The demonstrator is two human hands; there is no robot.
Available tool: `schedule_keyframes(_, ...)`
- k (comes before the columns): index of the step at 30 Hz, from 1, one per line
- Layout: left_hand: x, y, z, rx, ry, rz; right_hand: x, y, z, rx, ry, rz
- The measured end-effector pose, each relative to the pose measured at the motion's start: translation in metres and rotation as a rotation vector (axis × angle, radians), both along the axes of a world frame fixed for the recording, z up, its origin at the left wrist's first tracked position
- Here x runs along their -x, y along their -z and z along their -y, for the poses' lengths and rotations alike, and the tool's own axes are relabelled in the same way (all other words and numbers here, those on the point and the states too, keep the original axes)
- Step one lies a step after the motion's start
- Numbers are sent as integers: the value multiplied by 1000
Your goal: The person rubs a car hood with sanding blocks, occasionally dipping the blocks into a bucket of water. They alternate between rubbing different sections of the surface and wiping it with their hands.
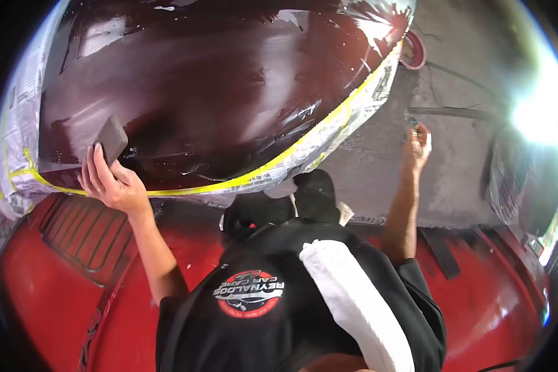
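Observation:
My left hand (108, 183) grips a grey sanding block (113, 139), with fingers and thumb around its lower end. The block is tilted up over the near left corner of a glossy dark red car panel (217, 87), overlapping it in this view. White specks and wet-looking streaks show on the panel. Out to the right, away from the panel, my right hand (418, 147) is raised above the floor with fingers curled in a pinch. A small dark bluish thing (413, 121) shows at its fingertips; I cannot tell what it is.
Yellow masking tape (248, 180) and printed masking paper (347, 133) edge the panel. A red tub (413, 51) stands on the grey floor (459, 167) at the far right. Close behind me is a red vehicle (477, 291). A white towel (353, 297) hangs over my shoulder. Bright light glares at right.

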State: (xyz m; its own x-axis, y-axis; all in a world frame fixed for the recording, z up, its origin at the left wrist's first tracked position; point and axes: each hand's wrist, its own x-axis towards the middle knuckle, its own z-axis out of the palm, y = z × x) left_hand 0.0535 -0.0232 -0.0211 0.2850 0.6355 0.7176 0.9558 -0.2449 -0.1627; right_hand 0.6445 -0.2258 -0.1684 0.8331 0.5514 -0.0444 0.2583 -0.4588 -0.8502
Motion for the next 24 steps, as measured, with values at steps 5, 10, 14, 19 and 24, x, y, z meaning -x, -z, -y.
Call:
schedule_keyframes(5,1,22,-11,85,75,263,130,-7,-6,-116,54,-146)
schedule_keyframes(10,6,20,-7,76,87,260,214,-47,-18,-21,21,-197)
schedule_keyframes(14,3,19,-4,54,100,268,254,-85,-45,-33,-133,45)
schedule_keyframes(19,6,21,-5,53,137,272,285,-108,-79,-62,-235,278)
schedule_keyframes(24,8,21,-5,74,169,284,279,-87,-101,-14,-141,207)
